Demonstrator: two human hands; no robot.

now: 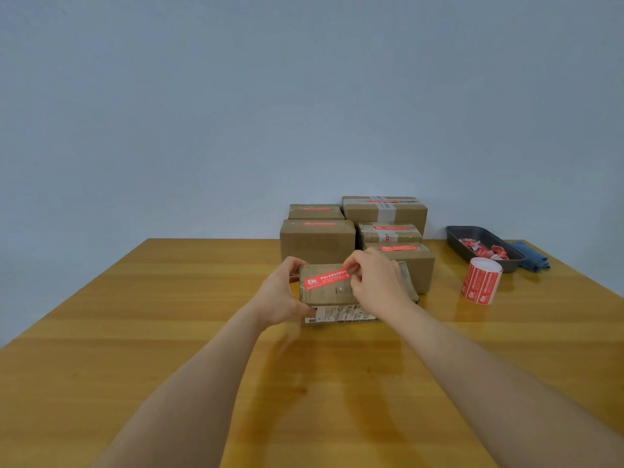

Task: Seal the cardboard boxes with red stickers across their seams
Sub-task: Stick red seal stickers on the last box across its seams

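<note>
— While both forearms reach in from the near edge of the yellow wooden bench (169,298), what do the hands do?

— The left hand (282,295) grips the left end of a small brown cardboard box (332,293), fingers curled over its top and thumb at its near side. The right hand (374,282) pinches the right end of a long red sticker with white print (326,278), which lies slantwise across the box top, its left end down on the cardboard.

— Where does that box stand?

— Around the middle of the bench, with a white printed shipping label (339,314) on its near face.

— And beyond it?

— Touching it behind and to the right is another brown box with a red sticker on top (403,256). Behind that, a stack of brown cardboard boxes (354,228) runs to the far edge, each with a red strip on top; two also carry a pale tape band.

— Anything on the right side?

— An upright roll of red stickers (481,280) stands well apart from the boxes. Past it, near the far right corner, a dark rectangular tray (456,236) holds crumpled red and white scraps (483,249), and a folded blue cloth (531,260) lies just beside the tray.
</note>
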